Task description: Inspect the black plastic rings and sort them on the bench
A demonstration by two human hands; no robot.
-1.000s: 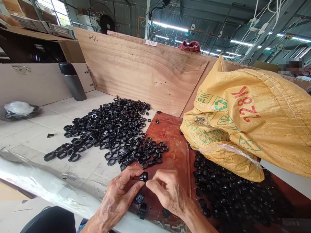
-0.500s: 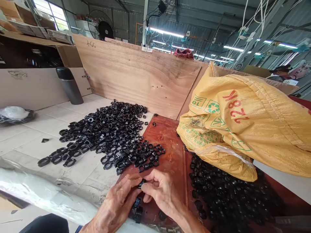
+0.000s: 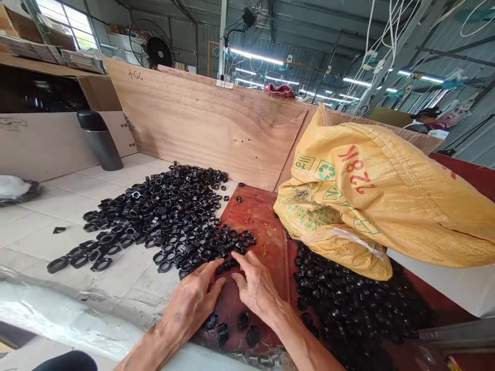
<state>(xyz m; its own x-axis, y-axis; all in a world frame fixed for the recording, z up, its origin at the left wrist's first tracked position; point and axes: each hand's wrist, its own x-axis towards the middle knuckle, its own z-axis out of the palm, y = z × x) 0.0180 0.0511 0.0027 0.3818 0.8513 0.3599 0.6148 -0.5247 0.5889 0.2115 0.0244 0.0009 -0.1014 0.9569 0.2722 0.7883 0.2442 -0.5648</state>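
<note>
My left hand [image 3: 197, 294] reaches to the near edge of a pile of black plastic rings [image 3: 170, 211], with thumb and fingers apart and nothing held. Across from it, my right hand [image 3: 258, 288] is also open, its fingertips at a few small black rings [image 3: 228, 265] between the hands. Whether the fingertips touch these rings I cannot tell. Closer to me, between my forearms, several black cap-like pieces [image 3: 223, 334] rest on the red-brown board [image 3: 258, 211]. To the right, a larger heap of black parts [image 3: 348, 299] lies under the mouth of a yellow woven sack [image 3: 340, 180].
A plywood partition [image 3: 204, 113] closes off the back. A dark flask [image 3: 99, 141] stands at the back left, near a clear plastic bundle [image 3: 15, 188]. Plastic film [image 3: 69, 314] covers the near edge. Another person [image 3: 425, 121] is visible far right.
My hands have parted and moved forward to the pile. The small black piece they held together is out of them, and more pieces show on the board between my forearms.
</note>
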